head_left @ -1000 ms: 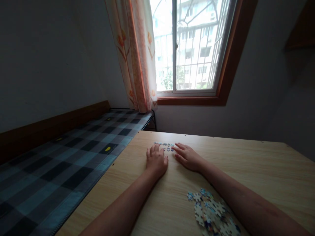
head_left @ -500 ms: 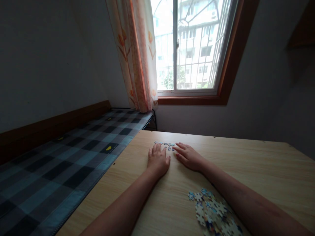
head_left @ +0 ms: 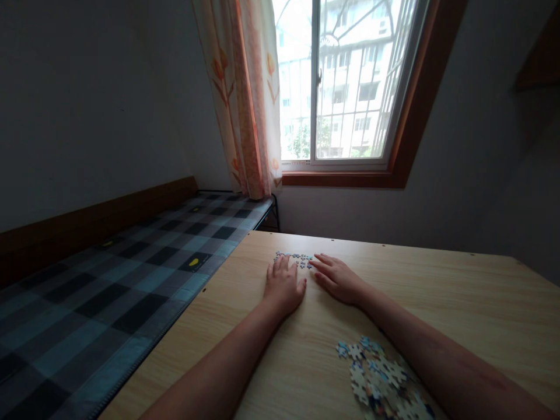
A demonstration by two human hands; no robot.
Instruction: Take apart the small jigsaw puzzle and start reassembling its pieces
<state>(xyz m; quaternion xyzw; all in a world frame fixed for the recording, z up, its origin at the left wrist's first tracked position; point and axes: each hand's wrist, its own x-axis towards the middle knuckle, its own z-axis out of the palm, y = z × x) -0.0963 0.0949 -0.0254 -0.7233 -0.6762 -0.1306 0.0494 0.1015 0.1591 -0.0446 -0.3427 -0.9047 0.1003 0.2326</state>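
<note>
My left hand point(head_left: 284, 284) rests palm down on the wooden table, fingers spread, its fingertips over the left part of a small group of jigsaw puzzle pieces point(head_left: 303, 257). Some of those pieces are hidden under the fingers. To the right, my right hand point(head_left: 336, 276) lies with fingers stretched out and apart, the tips at the group's right edge. Neither hand visibly grips a piece. A loose heap of puzzle pieces point(head_left: 385, 376), many showing pale backs, lies nearer to me beside my right forearm.
The light wooden table point(head_left: 441, 280) reaches toward the wall under a barred window point(head_left: 350, 87). Along its left side runs a bed with a checked cover point(head_left: 144, 309). A flowered curtain point(head_left: 245, 105) hangs by the window.
The view has shifted very slightly. Both hands stay spread at the puzzle pieces, with hardly any visible movement.
</note>
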